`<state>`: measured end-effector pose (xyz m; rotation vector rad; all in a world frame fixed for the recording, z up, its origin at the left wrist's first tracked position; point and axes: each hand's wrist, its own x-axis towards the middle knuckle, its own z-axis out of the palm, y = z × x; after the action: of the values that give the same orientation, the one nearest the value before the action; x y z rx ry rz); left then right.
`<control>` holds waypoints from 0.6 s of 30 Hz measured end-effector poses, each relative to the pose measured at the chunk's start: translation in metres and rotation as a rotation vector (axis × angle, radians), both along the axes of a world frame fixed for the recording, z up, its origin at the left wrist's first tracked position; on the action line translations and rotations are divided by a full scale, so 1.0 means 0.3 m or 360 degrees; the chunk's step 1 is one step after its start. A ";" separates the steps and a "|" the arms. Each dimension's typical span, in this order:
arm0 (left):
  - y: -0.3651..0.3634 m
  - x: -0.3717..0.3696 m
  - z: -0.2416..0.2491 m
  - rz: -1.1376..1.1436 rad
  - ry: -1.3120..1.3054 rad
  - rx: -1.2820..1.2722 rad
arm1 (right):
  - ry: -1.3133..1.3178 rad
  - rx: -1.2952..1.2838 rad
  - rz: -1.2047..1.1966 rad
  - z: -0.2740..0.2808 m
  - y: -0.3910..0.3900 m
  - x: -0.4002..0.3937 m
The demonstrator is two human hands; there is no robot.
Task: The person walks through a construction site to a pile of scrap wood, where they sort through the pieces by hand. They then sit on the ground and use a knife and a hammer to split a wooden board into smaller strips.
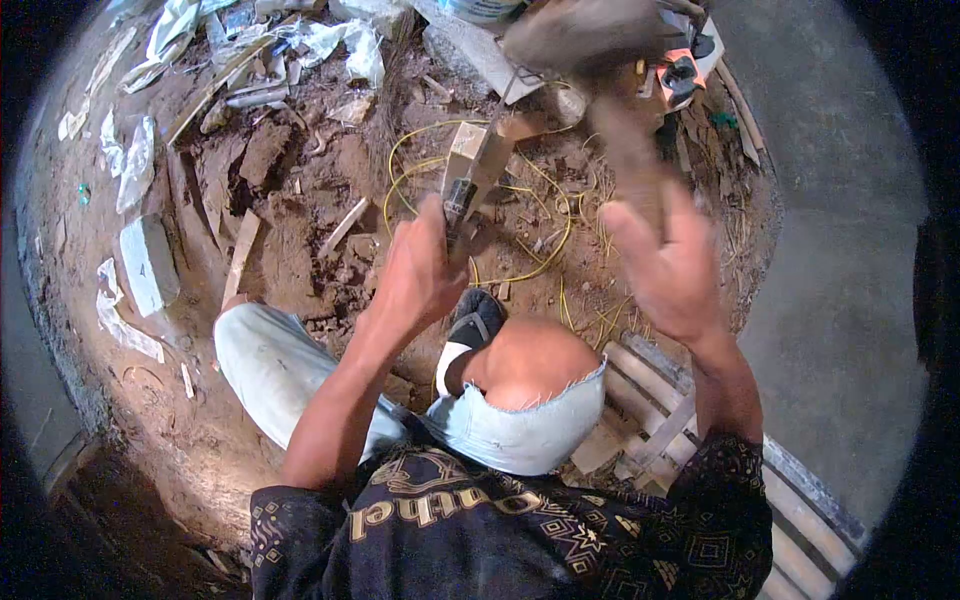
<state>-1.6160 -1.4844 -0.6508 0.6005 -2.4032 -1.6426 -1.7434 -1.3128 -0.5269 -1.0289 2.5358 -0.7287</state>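
Observation:
My left hand [415, 265] is closed round the black handle of a chisel [458, 200], held upright in front of me. Right beside it, overlapping it in this view, stands a pale wooden block [467, 143]. My right hand [672, 260] grips the wooden handle of a mallet [590, 38], raised to the right of the block. Motion smears both the mallet's head and its handle. Below my left hand, my knee and a foot in a dark sandal [478, 318] show.
Yellow cord [545, 262] loops over the dirt ground. To the left lie a whitish block [148, 265], wood offcuts [243, 245] and plastic scraps [138, 160]. A slatted wooden pallet [650, 385] is under my right side. An orange-and-black item [680, 78] sits at the far right.

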 end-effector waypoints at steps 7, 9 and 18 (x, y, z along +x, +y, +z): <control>0.019 0.006 -0.005 0.0037 0.0177 0.0079 | 0.0419 -0.0513 0.0247 -0.070 -0.015 -0.024; 0.018 0.033 -0.024 0.0002 0.0189 0.0057 | -0.0048 0.0454 0.0093 -0.047 -0.011 -0.012; 0.013 0.025 -0.010 -0.0012 0.0082 0.0115 | -0.0276 -0.0738 -0.0010 0.097 -0.035 0.046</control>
<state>-1.6085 -1.4805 -0.6539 0.5538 -2.3216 -1.7327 -1.7296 -1.3232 -0.4978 -1.0354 2.2719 -1.3873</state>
